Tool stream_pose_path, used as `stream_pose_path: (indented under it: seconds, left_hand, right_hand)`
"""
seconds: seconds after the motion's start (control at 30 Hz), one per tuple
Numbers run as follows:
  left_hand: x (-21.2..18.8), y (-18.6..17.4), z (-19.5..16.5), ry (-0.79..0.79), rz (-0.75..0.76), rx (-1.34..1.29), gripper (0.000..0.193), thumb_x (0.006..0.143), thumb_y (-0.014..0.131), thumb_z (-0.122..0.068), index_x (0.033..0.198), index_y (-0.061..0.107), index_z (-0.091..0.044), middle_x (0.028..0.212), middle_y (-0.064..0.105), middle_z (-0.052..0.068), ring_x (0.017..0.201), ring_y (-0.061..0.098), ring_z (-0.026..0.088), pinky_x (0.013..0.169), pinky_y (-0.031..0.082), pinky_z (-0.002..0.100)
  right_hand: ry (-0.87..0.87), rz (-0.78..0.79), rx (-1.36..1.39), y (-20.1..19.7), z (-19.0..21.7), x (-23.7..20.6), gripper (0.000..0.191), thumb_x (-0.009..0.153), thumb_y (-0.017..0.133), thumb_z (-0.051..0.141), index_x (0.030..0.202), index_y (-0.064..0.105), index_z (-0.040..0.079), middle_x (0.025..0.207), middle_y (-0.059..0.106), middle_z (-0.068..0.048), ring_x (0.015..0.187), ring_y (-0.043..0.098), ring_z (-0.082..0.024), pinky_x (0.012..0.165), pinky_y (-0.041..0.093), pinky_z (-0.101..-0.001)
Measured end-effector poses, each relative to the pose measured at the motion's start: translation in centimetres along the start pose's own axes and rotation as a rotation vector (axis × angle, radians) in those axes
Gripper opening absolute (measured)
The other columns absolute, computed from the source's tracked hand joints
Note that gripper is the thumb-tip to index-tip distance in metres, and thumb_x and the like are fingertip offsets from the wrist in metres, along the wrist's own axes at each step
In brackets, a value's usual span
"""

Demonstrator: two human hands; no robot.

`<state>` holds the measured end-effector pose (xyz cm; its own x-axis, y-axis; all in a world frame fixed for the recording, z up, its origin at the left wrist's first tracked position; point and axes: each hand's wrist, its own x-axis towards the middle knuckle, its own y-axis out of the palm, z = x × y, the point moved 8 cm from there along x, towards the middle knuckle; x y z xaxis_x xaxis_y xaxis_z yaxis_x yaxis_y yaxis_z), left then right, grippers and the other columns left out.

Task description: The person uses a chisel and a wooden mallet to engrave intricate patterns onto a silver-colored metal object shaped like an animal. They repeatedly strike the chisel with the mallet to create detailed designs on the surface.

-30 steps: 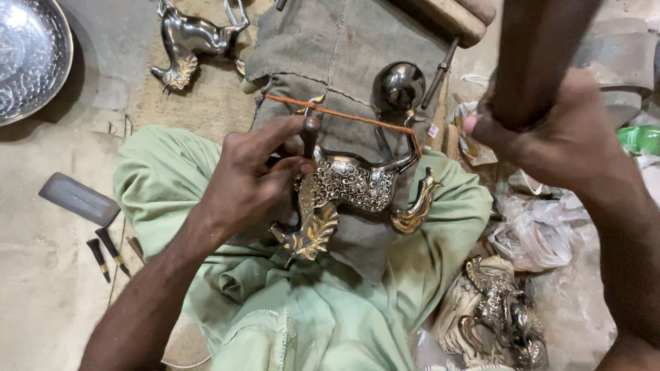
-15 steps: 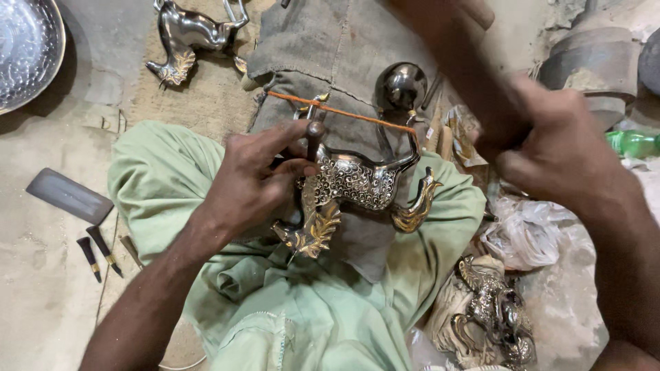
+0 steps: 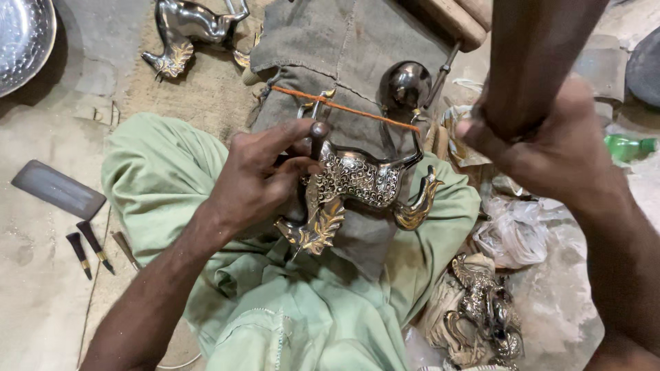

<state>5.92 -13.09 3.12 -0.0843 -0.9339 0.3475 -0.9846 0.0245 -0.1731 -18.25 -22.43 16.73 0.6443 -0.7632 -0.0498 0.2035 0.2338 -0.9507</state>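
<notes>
A silver and gold metal animal figurine (image 3: 364, 185) lies on a grey cloth (image 3: 357, 62) over my lap, with an orange cord (image 3: 344, 108) stretched across its raised legs. My left hand (image 3: 258, 178) pinches a short dark punch (image 3: 317, 137) upright against the figurine's patterned body. Raised close to the camera at the upper right, my right hand (image 3: 550, 151) is closed around a thick dark wooden handle (image 3: 533, 62).
A second figurine (image 3: 192, 31) lies at the top left near a metal bowl (image 3: 24, 41). A flat dark stone (image 3: 58, 190) and small chisels (image 3: 89, 247) lie on the floor at left. More figurines (image 3: 481, 309), plastic bags (image 3: 515, 227) and a green bottle (image 3: 629, 146) are at right.
My right hand with the wooden handle came down toward the punch and has risen again. The left hand and figurine have stayed put.
</notes>
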Motion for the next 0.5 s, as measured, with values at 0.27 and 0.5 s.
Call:
stream_pose_path:
  seconds: [0.27, 0.5]
  left_hand:
    - [-0.3, -0.3, 0.1, 0.005, 0.001, -0.018, 0.038, 0.088, 0.071, 0.006, 0.123, 0.063, -0.005, 0.090, 0.076, 0.009, 0.078, 0.076, 0.018, 0.069, 0.060, 0.033]
    - [-0.2, -0.5, 0.5, -0.004, 0.016, -0.078, 0.047, 0.089, 0.064, 0.011, 0.133, 0.060, -0.006, 0.090, 0.076, 0.008, 0.081, 0.077, 0.017, 0.073, 0.061, 0.031]
  right_hand:
    - [-0.004, 0.038, -0.110, 0.7, 2.0, 0.8, 0.028, 0.080, 0.078, 0.005, 0.102, 0.062, -0.002, 0.079, 0.070, -0.012, 0.067, 0.069, -0.018, 0.060, 0.053, -0.0332]
    - [0.065, -0.090, 0.023, 0.3, 2.7, 1.7, 0.019, 0.088, 0.080, 0.005, 0.094, 0.063, -0.002, 0.075, 0.066, -0.014, 0.062, 0.065, -0.024, 0.057, 0.053, -0.0356]
